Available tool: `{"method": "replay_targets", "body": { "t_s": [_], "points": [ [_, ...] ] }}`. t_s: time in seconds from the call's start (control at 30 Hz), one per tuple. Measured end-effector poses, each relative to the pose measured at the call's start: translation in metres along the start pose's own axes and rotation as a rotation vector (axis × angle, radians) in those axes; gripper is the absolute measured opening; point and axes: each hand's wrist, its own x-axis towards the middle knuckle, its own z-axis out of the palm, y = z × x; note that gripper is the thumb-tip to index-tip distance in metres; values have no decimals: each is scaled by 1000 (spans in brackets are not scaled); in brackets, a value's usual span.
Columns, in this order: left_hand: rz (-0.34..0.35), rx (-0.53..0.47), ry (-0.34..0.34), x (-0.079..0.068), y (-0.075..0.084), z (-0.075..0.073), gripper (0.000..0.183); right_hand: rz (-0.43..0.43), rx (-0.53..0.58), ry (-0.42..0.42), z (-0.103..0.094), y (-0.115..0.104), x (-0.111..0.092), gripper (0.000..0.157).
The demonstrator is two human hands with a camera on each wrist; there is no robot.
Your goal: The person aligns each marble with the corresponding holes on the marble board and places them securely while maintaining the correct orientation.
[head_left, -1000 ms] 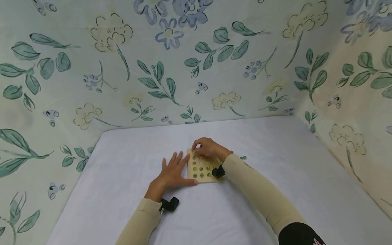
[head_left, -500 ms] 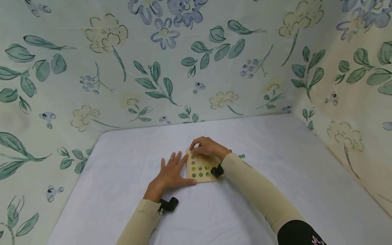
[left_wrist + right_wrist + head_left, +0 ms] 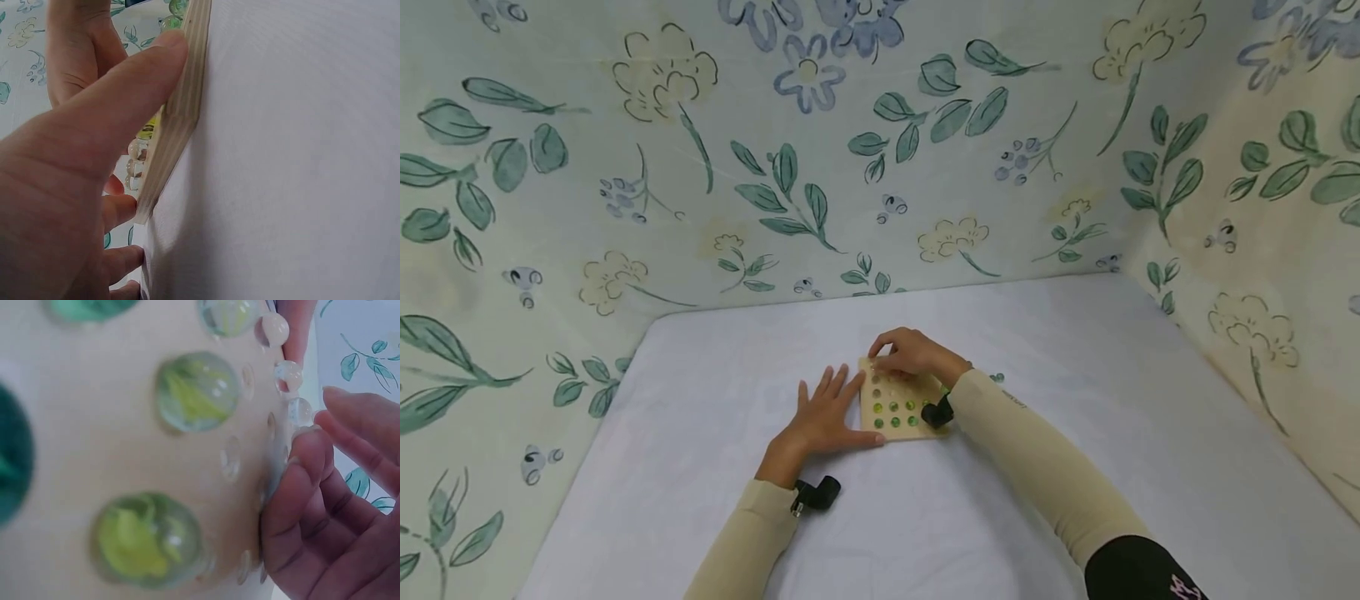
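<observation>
- left hand (image 3: 822, 423) lies with fingers spread and straight, holding nothing; its thumb rests against the near edge of the wooden board (image 3: 898, 432), and its index fingertip touches the board's left edge.
- right hand (image 3: 910, 352) is over the board's far part, fingers curled and tips gathered at the far left corner; whether a marble is pinched between those tips is too hidden to tell.
- the board lies on the white-covered table (image 3: 715, 367), just right of the left hand and partly beneath the right hand and wrist.
- clear marbles (image 3: 300, 411) stand in line along the board's left side, the farthest visible one just beside the right hand's fingertips.
- yellow-green marbles (image 3: 150, 540) sit in a row nearer the left thumb than the clear ones.
- green marbles (image 3: 896, 422) fill the nearest row, right beside the left thumb.
- round holes (image 3: 230, 459) show in the board close to the right hand's curled fingers.
- loose green marbles (image 3: 997, 377) lie on the table, to the right of the right hand.
- black cameras sit at both wrists, behind each hand, next to beige sleeves (image 3: 1037, 458).
- flowered cloth (image 3: 842, 200) hangs beyond both hands.
</observation>
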Motion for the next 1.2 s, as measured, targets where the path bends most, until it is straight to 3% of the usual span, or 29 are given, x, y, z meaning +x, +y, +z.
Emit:
{"method": "replay_targets", "body": {
  "t_s": [0.4,1.2],
  "points": [
    [-17,12,-5,3,6,-3,114,-24,-23,27,-25,5,-18,27],
    [-35,-8,-5,2,4,0,116,-49,-18,79,-47,23,-59,32]
  ]
}}
